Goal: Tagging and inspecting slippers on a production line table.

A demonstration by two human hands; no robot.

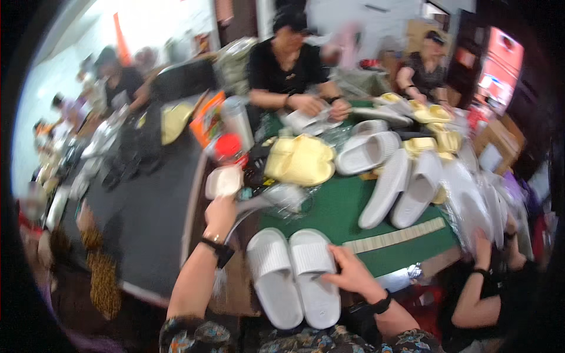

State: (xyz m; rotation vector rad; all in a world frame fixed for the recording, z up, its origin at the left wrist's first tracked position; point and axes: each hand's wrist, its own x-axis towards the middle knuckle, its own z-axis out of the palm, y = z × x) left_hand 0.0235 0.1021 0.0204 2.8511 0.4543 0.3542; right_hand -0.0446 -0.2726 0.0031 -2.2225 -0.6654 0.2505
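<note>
A pair of light grey slide slippers stands upright against the table's near edge, toes away from me: the left slipper (275, 276) and the right slipper (316, 279). My right hand (356, 273) grips the right slipper at its strap, thumb along its side. My left hand (220, 216) reaches forward, its fingers curled at the near edge of a small white square dish (224, 181). Blur and the back of that hand hide what the fingers hold. A grey strip and a crumpled clear plastic bag (286, 199) lie just right of it.
Loose grey slippers (385, 188) and yellow slippers (300, 160) lie across the green tabletop (329, 206). Beyond the dish stands a red-lidded jar (229, 148). A pale segmented strip (394, 236) lies on the right. Co-workers sit opposite and on the right; a dark table (147, 217) stands left.
</note>
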